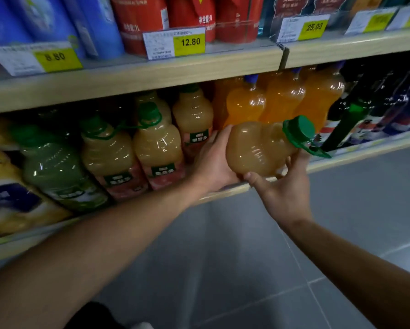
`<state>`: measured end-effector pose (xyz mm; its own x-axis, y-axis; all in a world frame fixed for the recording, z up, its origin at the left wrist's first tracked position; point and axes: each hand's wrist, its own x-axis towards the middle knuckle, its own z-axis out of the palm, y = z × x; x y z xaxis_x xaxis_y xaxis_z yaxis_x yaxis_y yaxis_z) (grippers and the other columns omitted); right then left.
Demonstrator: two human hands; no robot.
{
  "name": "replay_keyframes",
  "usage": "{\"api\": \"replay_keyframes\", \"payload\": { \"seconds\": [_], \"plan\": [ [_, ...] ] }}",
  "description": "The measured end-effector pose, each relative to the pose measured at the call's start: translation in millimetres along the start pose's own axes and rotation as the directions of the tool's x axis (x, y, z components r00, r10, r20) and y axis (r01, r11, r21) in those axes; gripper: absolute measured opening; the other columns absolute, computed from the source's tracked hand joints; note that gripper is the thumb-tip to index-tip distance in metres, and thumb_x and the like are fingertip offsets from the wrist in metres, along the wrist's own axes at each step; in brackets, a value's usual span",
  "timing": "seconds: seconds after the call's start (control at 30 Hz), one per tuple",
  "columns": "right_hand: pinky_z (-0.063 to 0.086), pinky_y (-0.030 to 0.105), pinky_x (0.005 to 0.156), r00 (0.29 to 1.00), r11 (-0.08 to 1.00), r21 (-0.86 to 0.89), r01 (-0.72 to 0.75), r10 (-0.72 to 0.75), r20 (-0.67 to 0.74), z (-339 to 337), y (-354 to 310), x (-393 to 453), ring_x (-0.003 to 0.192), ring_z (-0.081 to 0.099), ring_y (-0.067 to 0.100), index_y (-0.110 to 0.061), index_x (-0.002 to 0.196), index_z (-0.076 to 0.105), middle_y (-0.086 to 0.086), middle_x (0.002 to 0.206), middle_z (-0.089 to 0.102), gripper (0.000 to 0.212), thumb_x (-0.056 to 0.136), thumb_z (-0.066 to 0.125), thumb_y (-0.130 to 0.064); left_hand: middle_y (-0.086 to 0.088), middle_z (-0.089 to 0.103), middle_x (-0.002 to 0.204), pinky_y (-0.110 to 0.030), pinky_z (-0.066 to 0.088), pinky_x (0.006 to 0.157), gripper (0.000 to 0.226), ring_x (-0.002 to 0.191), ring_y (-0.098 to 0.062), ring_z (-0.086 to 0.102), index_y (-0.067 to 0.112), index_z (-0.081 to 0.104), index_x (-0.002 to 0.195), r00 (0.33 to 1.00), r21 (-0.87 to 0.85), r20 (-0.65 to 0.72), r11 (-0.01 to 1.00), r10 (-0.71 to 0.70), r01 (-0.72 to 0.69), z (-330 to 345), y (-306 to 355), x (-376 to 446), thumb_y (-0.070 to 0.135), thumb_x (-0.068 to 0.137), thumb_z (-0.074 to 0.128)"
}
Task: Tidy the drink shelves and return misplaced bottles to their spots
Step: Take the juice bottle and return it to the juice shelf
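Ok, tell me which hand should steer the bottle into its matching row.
Probably left: the left hand grips the bottle on the side facing the matching bottles; the right hand only cradles it underneath.

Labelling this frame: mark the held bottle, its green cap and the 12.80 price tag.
held bottle (256,148), head view, on its ribbed body.
green cap (302,129), head view, on the cap's top.
12.80 price tag (190,42), head view, on the yellow price panel.

A pale juice bottle (258,148) lies tilted sideways between both gripping hands, green cap (299,130) pointing right, at the shelf (223,193) edge.
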<state>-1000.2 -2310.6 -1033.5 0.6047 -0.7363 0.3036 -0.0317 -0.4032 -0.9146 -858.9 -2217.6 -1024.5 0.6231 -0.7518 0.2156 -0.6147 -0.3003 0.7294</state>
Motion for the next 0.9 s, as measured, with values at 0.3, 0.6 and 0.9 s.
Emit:
{"api": "replay_keyframes", "payload": {
  "seconds": [0.3,0.6,0.9],
  "plan": [
    [0.048,0.044,0.104,0.999,0.999,0.037,0.037,-0.038,0.022,27,26,15,0.119,0.051,-0.003,-0.027,0.135,0.039,-0.015,0.128,0.052,0.093,0.058,0.092,-0.027,-0.006,0.034,0.152,-0.043,0.028,0.116,0.124,0.138,-0.024,0.033,0.019,0.024,0.154,0.997,0.136,-0.035,0.988,-0.066,0.070,5,-28,7,0.035,0.054,0.095],
    [0.038,0.028,0.111,0.996,0.994,-0.082,0.070,-0.066,0.053,42,34,21,0.128,0.048,0.016,-0.011,0.141,0.035,0.003,0.139,0.050,0.102,0.060,0.094,-0.024,-0.002,0.029,0.152,-0.056,0.038,0.108,0.130,0.143,-0.031,0.030,0.025,0.016,0.153,0.991,0.128,-0.106,0.987,-0.080,0.093,14,-60,9,0.048,0.047,0.087],
    [0.039,0.034,0.109,0.992,0.971,-0.223,0.084,-0.059,0.115,60,39,14,0.129,0.046,0.023,-0.012,0.143,0.034,0.006,0.141,0.048,0.102,0.060,0.093,-0.023,-0.013,0.023,0.159,-0.054,0.038,0.110,0.142,0.145,-0.030,0.029,0.010,0.009,0.156,0.988,0.159,-0.117,0.980,-0.099,0.117,17,-84,-2,0.049,0.049,0.093]
  ]
}}
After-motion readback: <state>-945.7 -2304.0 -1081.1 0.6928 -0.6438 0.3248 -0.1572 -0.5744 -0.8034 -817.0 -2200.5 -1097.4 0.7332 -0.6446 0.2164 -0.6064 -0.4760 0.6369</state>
